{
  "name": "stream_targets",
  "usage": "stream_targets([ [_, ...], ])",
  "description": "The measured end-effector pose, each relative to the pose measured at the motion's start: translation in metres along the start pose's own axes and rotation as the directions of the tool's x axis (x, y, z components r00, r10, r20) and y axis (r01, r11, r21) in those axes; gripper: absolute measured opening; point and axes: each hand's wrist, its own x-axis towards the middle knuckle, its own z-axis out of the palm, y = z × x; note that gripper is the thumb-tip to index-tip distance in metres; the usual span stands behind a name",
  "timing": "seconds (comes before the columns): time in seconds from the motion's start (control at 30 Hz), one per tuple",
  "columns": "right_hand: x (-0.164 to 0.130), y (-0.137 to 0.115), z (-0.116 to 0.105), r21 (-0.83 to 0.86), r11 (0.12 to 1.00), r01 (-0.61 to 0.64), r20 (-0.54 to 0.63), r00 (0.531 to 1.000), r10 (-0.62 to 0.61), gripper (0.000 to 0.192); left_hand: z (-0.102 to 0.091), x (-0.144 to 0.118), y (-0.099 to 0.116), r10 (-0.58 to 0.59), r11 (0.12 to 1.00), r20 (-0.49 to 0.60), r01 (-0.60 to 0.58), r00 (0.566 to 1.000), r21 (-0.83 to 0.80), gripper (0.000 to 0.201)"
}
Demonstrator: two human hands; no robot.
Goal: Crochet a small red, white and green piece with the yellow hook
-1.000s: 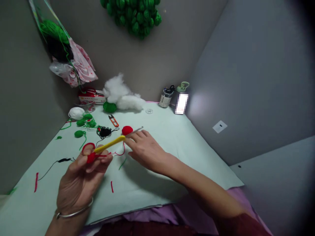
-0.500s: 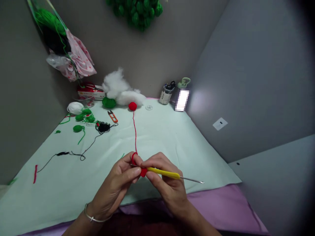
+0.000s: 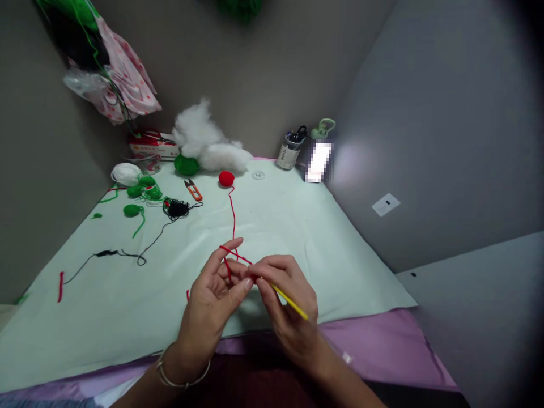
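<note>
My right hand [image 3: 293, 303] grips a yellow-handled crochet hook [image 3: 292, 302] pen-fashion; the tip is hidden at the fingers, and the shaft behind the handle is blurred. Between both hands' fingertips is a small red crochet piece [image 3: 254, 278], mostly covered. My left hand [image 3: 215, 303] pinches it with the thumb, while the index finger is raised with red yarn [image 3: 233, 218] looped over it. From there the strand runs up the table to a red yarn ball [image 3: 226, 179]. A bangle [image 3: 187, 386] circles my left wrist.
Orange thread snips [image 3: 195, 190], tangled black yarn [image 3: 177, 208] and several green pieces [image 3: 133, 210] lie left of the ball. White stuffing [image 3: 204, 139], a green yarn ball [image 3: 186, 165] and a pen holder [image 3: 289, 154] stand along the wall. A lit phone [image 3: 318, 161] leans at right.
My left index finger has lifted and spread away, stretching the red yarn upward. The hook has tilted, its rear end now lower. The whole view has shifted slightly.
</note>
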Motion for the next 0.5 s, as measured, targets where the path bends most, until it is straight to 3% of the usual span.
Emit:
stream_targets([
  [0.1,-0.006,0.002,0.006,-0.107,0.991,0.082,-0.084,0.992,-0.092,0.048,0.005,-0.002,-0.002,-0.058,0.996,-0.014,0.057,0.998,-0.066,0.061],
  [0.23,-0.005,0.004,0.007,0.232,0.966,-0.11,-0.065,0.99,0.128,0.034,0.008,-0.001,0.004,-0.161,0.978,-0.015,0.157,0.987,-0.138,0.059],
  [0.4,0.001,0.011,0.004,0.587,0.715,-0.379,0.049,0.898,0.437,0.016,0.003,0.002,0.011,-0.214,0.967,0.012,0.214,0.977,-0.137,0.055],
  [0.5,0.003,0.014,0.001,0.66,0.596,-0.458,0.14,0.854,0.5,0.014,0.0,0.002,0.012,-0.22,0.969,0.027,0.222,0.975,-0.111,0.05],
])
